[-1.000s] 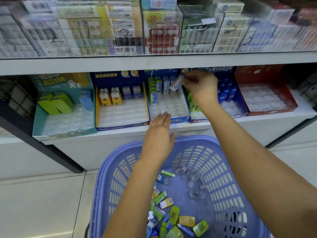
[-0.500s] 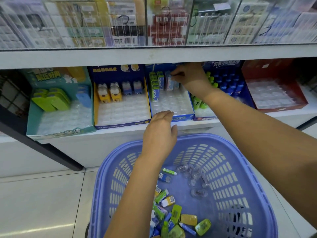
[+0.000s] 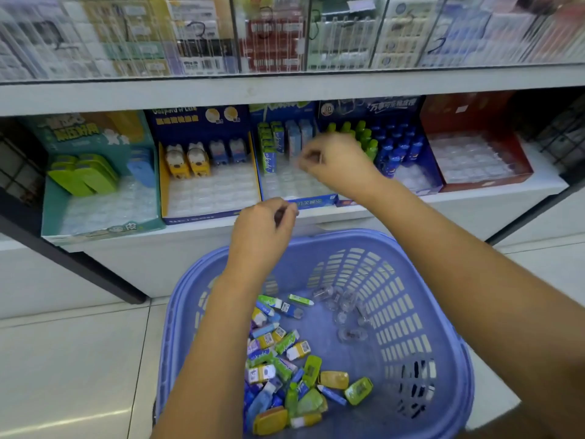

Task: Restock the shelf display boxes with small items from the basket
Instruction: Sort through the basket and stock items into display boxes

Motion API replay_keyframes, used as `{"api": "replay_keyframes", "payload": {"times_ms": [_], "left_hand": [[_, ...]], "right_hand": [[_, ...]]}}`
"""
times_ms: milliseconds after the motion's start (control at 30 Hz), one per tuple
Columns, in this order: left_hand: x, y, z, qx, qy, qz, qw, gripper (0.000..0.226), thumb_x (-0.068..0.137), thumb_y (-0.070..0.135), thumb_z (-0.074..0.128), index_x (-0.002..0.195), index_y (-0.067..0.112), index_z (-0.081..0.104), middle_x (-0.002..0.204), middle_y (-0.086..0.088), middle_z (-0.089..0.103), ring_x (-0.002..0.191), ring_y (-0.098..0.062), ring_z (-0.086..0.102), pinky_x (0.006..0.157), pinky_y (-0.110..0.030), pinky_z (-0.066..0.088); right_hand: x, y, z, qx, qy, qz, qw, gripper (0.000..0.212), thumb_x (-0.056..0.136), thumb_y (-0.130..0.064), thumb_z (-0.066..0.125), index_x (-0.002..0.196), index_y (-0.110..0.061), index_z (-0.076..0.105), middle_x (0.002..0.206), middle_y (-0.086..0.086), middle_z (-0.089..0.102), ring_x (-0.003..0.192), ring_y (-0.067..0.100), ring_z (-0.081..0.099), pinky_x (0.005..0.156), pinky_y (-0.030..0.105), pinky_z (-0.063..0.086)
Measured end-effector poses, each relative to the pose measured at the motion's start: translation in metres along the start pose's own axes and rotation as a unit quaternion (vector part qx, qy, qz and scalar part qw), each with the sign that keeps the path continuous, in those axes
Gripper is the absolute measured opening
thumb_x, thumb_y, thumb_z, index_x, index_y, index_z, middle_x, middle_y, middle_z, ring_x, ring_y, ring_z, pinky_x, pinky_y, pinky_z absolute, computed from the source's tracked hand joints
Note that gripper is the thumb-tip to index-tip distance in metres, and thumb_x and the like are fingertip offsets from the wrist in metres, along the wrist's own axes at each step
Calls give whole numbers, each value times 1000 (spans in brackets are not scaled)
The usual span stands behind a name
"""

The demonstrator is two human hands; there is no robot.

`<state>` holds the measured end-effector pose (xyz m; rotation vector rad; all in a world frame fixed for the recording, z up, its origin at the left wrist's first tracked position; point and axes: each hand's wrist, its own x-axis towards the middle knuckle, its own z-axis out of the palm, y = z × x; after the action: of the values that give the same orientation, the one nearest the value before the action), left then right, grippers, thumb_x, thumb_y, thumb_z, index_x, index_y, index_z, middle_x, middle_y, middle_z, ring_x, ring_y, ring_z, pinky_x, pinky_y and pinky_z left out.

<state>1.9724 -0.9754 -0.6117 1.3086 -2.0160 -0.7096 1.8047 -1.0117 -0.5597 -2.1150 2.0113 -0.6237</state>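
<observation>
A blue plastic basket (image 3: 421, 258) stands on the floor below the shelf, with several small green, blue and yellow packs (image 3: 285, 359) and clear plastic pieces (image 3: 345, 312) at its bottom. On the shelf, the middle blue display box (image 3: 316, 201) holds upright green and blue packs (image 3: 278, 144) at its back, above a clear tray. My right hand (image 3: 335, 163) hovers blurred over this box, fingers curled, with nothing visible in it. My left hand (image 3: 262, 226) hangs over the basket's far rim near the shelf edge, fingers curled and holding nothing that I can see.
Left of the middle box are a teal box (image 3: 95, 229) with green and blue items and a dark blue box (image 3: 202, 217) with yellow and blue figures. To the right stand green and blue bottles (image 3: 395, 147) and a red box (image 3: 487, 182). A glass-fronted upper shelf (image 3: 285, 90) overhangs.
My right hand has let go of the blue pack at the back of the middle box and drawn back toward me. My left hand's fingers have curled from flat.
</observation>
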Motion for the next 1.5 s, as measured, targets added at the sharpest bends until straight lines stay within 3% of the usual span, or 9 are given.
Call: {"api": "replay_keyframes", "payload": {"times_ms": [133, 267, 367, 533, 733, 1167, 1267, 1367, 1500], "left_hand": [[-16, -27, 15, 185, -247, -105, 945, 23, 89, 19, 52, 75, 3, 60, 90, -22, 66, 91, -35, 62, 67, -34, 44], [-61, -61, 47, 251, -430, -165, 851, 25, 89, 14, 53, 109, 4, 64, 114, -16, 64, 105, -29, 60, 83, -33, 46], [-91, -86, 64, 264, -483, -178, 816, 23, 89, 12, 54, 110, 7, 63, 123, -14, 60, 113, -28, 56, 101, -38, 41], [-122, -119, 83, 288, -497, -214, 790, 42, 93, 1, 46, 135, 7, 47, 127, -19, 56, 100, -26, 59, 80, -38, 47], [-128, -135, 98, 316, -454, -229, 801, 29, 95, 14, 52, 124, 7, 53, 120, -13, 62, 107, -24, 60, 87, -34, 49], [-119, -135, 98, 304, -396, -290, 816, 24, 94, 12, 51, 117, 5, 53, 111, -11, 63, 100, -24, 63, 74, -31, 49], [-102, -122, 82, 253, -406, -284, 831, 21, 92, 15, 50, 106, 6, 61, 75, -12, 57, 67, -21, 58, 53, -28, 41], [-79, -107, 63, 141, -353, -281, 881, 27, 90, 19, 57, 91, -8, 64, 80, -26, 59, 74, -26, 64, 64, -33, 48], [-47, -71, 28, -205, -259, -310, 892, 20, 92, 5, 53, 73, 3, 51, 82, -17, 53, 70, -16, 67, 64, -22, 55]], "right_hand": [[-69, 0, 44, 23, -223, 2, 974, 26, 85, -35, 65, 78, -11, 71, 75, 7, 68, 66, 14, 56, 60, 28, 37], [-122, 9, 121, 24, -373, 41, 927, 22, 84, -26, 66, 102, -13, 71, 103, 5, 70, 96, 21, 63, 80, 30, 47], [-147, 16, 171, 14, -404, 42, 914, 34, 84, -20, 64, 117, -11, 63, 119, 11, 63, 111, 27, 57, 90, 33, 45], [-170, 27, 223, 22, -452, 33, 891, 45, 85, -4, 58, 129, -11, 53, 129, 18, 51, 119, 31, 50, 92, 32, 41], [-182, 35, 253, 7, -465, 40, 885, 54, 84, -7, 63, 134, -8, 43, 135, 19, 44, 119, 34, 49, 98, 39, 43], [-168, 48, 230, 40, -427, 92, 899, 15, 89, -6, 55, 100, 3, 60, 104, 28, 57, 100, 36, 57, 80, 37, 43], [-143, 39, 192, 140, -407, 153, 890, 20, 83, -22, 69, 96, -10, 60, 96, 11, 61, 89, 22, 56, 74, 29, 40], [-120, 31, 146, 195, -372, 159, 893, 29, 82, -39, 69, 83, -11, 60, 77, 6, 55, 74, 15, 47, 68, 27, 36], [-92, 14, 82, 398, -283, 157, 859, 14, 92, -11, 55, 98, -10, 67, 95, 6, 67, 65, 5, 50, 56, 14, 40]]}}
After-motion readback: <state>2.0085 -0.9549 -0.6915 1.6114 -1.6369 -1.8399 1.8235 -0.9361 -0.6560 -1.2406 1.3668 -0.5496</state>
